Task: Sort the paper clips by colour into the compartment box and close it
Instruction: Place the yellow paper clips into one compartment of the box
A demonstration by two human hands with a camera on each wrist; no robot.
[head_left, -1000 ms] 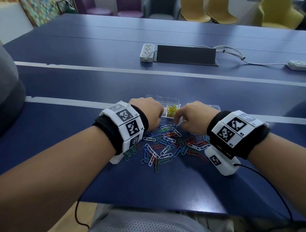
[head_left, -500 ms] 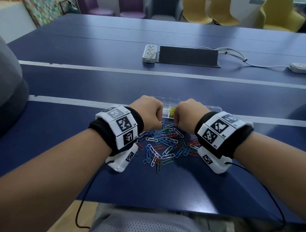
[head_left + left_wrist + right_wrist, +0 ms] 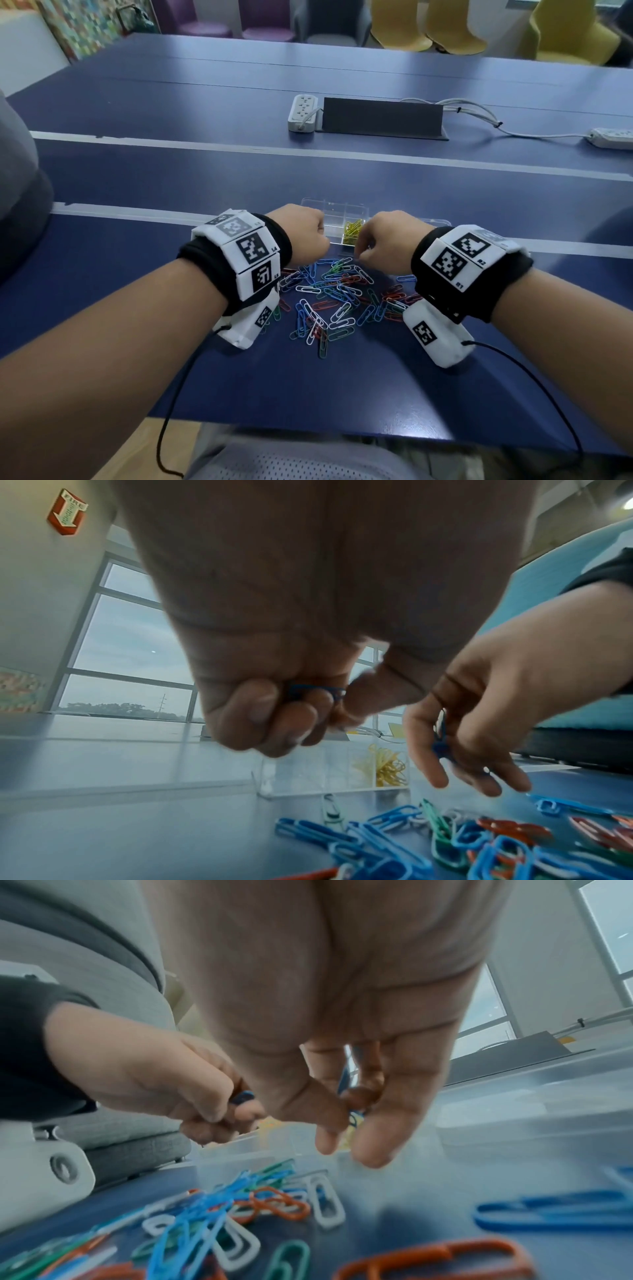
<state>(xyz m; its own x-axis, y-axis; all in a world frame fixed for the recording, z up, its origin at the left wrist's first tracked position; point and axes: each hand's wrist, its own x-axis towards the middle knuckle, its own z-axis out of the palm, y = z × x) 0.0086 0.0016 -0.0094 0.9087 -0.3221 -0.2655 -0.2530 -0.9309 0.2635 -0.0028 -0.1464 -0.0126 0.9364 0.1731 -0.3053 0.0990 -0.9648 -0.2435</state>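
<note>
Left hand: the left hand point(image 3: 274, 718) was curled into a fist round blue paper clips point(image 3: 316, 689), hovering at the near left corner of the compartment box point(image 3: 337, 210).
Right hand: the right hand point(image 3: 462, 734) pinched more blue clips point(image 3: 441, 746) between thumb and fingers, the other fingers hanging loose, just at 3 o'clock of the left hand.
Box: clear, lid open, lying at 12 o'clock of both hands, just beyond the fingertips; its long axis ran from 9 to 3 o'clock.
Filled cell: yellow clips point(image 3: 352, 229) sat in 1 near compartment (the one between the 2 hands in the head view); the cells to its left looked empty.
Key relation: both hands seemed about equally near, so I judged the blue clips needed only a short reach toward 12 o'clock into a cell clear of the yellow.
Pile: the mixed clips point(image 3: 337, 298) lay on the bench point(image 3: 137, 178) at 6 o'clock of the hands, touching the box's near wall.
Obstacles: none seen between hands and box; the power strip point(image 3: 303, 111) sat far off at 12 o'clock.
</note>
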